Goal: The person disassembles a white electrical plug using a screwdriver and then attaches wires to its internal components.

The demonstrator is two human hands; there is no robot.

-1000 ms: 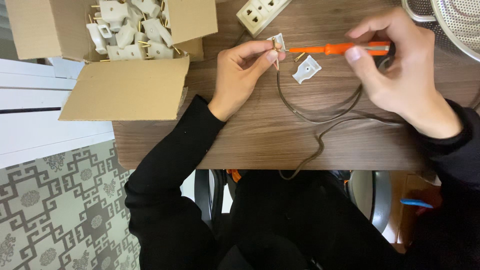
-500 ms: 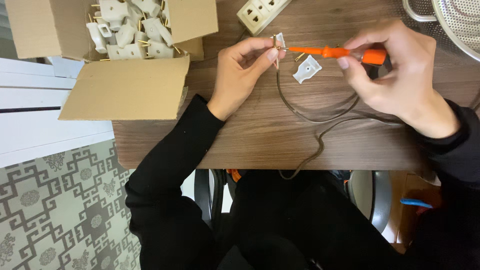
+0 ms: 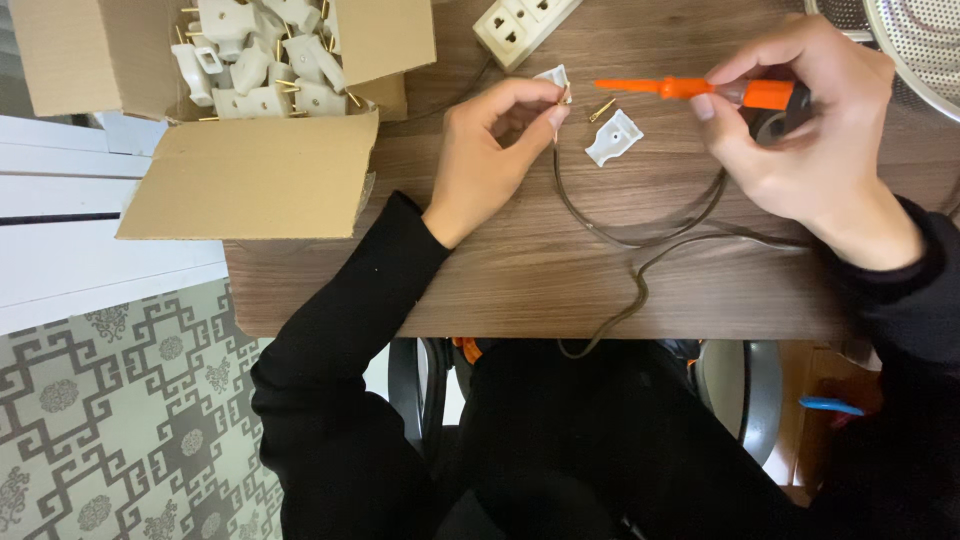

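Note:
My left hand [image 3: 495, 145] pinches a small white plug half [image 3: 553, 78] together with the end of a thin brown cable [image 3: 640, 235] that loops across the wooden table [image 3: 500, 280]. My right hand [image 3: 800, 130] holds an orange screwdriver [image 3: 700, 90] level, its tip pointing left and a short way off the plug half. Between the hands lie the other white plug half [image 3: 612, 137] and a small brass pin [image 3: 602, 109].
An open cardboard box [image 3: 230, 110] with several white plug parts stands at the left. A white socket strip [image 3: 520, 25] lies at the top. A perforated metal bowl [image 3: 915, 40] is at the top right. A chair shows below the table edge.
My right hand has drawn the screwdriver back to the right, so its tip has left the plug half. My left hand keeps its grip in the same spot.

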